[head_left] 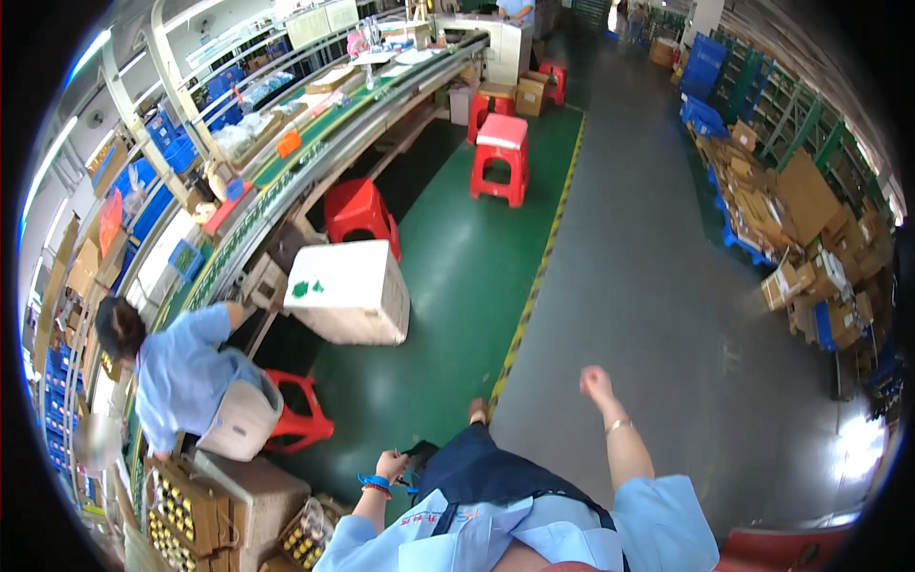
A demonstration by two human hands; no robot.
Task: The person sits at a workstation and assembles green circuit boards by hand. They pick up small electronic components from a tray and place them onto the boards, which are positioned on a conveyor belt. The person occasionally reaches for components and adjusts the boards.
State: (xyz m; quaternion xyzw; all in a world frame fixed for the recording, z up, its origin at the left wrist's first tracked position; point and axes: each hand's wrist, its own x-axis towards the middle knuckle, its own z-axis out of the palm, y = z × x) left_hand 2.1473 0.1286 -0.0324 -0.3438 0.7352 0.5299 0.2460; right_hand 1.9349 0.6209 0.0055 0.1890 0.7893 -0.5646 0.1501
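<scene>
My right hand point(596, 383) is held out over the grey floor on the right. Its fingers are curled into a loose fist, and nothing shows in them. On the left, my left hand point(391, 465) is closed at waist height, with a blue band point(374, 480) round its wrist. A dark, soft-looking thing point(420, 456) lies right beside its fingers, against my dark blue apron point(505, 472). What the left fingers hold, if anything, is too small to make out. One of my feet point(477, 410) shows by the yellow-black floor line.
A white box point(351, 291) and red stools point(500, 157) stand on the green floor to the left. A co-worker in light blue point(191, 372) sits by the conveyor line point(315, 157). Open cartons point(186, 510) sit at lower left. Flattened cardboard point(762, 200) is piled on the right.
</scene>
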